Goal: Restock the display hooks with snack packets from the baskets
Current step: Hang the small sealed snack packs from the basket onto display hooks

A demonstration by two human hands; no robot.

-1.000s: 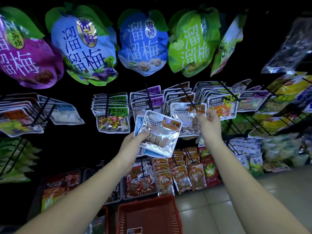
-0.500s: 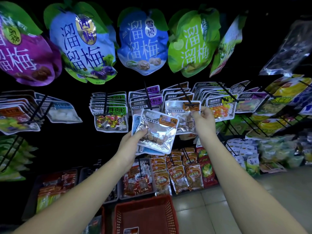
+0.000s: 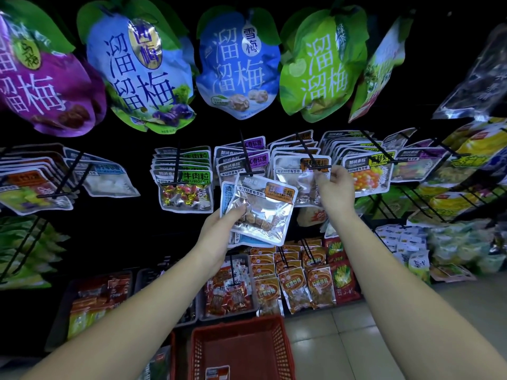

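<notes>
Your left hand grips stacked silver packets, headers up, long axis tilted slightly right; your right hand pinches a hanging packet on its hook.

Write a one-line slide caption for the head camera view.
Right hand pinches a silver packet at a display hook; left hand holds spare packets above a red basket.

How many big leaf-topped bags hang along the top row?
5: purple bag at far left, pale-blue bag next, blue bag in the middle, green bag right of it, sideways bag beyond. Others may hide behind.
</notes>
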